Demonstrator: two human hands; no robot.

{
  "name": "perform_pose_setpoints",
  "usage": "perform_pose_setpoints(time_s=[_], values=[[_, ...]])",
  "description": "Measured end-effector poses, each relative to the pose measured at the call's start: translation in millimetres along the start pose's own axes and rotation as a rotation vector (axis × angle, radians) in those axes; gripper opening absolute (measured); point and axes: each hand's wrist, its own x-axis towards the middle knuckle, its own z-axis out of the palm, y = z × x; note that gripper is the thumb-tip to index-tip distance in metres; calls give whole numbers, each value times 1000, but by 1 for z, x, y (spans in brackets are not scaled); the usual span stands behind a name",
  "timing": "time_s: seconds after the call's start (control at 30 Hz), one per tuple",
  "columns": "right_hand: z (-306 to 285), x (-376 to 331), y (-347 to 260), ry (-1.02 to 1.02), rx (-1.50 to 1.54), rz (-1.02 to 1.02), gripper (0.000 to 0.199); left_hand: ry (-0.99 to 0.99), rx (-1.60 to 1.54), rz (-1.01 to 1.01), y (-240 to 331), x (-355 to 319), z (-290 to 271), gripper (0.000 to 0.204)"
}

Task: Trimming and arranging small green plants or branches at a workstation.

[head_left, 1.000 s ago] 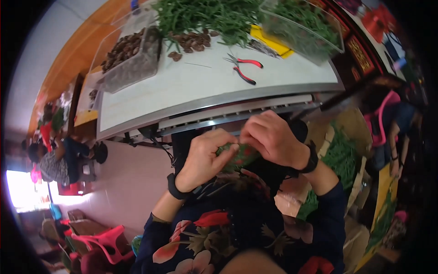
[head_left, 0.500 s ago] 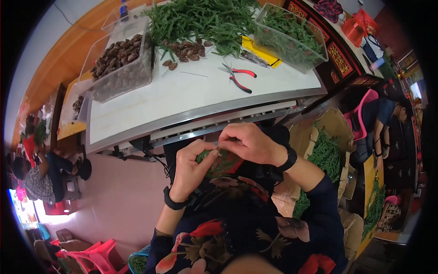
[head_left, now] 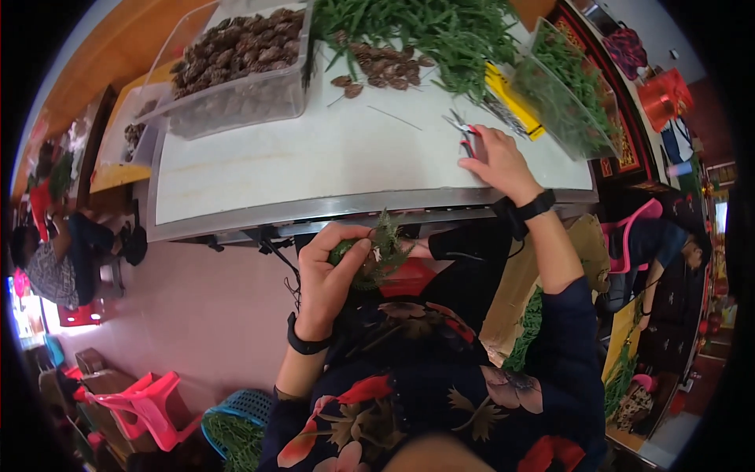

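In front of my lap, my left hand (head_left: pixel 321 271) pinches a green artificial sprig (head_left: pixel 385 242) between thumb and fingers. Feathery leaves stick out past the fingertips; the stem end is hidden. On the white table (head_left: pixel 252 177), my right hand (head_left: pixel 507 167) reaches over the red-and-black handles of a pair of pliers (head_left: pixel 466 148), with thumb and fingers closing round them. The plier jaws point away to the left. A thin wire (head_left: pixel 395 117) lies left of the pliers. Behind it sit loose brown pine cones (head_left: pixel 385 66).
Left on the table stands a clear bin of pine cones (head_left: pixel 236 61). A heap of green sprigs (head_left: pixel 417 31) lies at the back, beside a yellow packet (head_left: pixel 515 102) and a clear bin of greenery (head_left: pixel 562 98). A cardboard box (head_left: pixel 503 303) stands right; a blue basket (head_left: pixel 245 403) lower left.
My right hand has left the sprig and moved up and right onto the pliers. The left hand keeps the sprig. The view has shifted, so the table sits farther right.
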Motion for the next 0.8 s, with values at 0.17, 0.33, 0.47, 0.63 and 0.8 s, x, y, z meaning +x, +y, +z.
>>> perform_pose_setpoints(time_s=[0.17,0.33,0.47,0.63,0.8], values=[[10,10,5,-120,-12,-14,52,-6,-369,-272,-8,15,-17,11],[16,13,-7,-100,-193,92,37,-17,-481,-304,-9,33,-28,10],[13,5,-9,-9,2,166,27,-28,-400,-355,3,44,-29,6],[-45,-19,-122,-157,736,99,20,-18,-109,-248,12,42,-19,5],[-32,-50,-150,-354,933,16,22,89,9,-105,11,32,-3,4]])
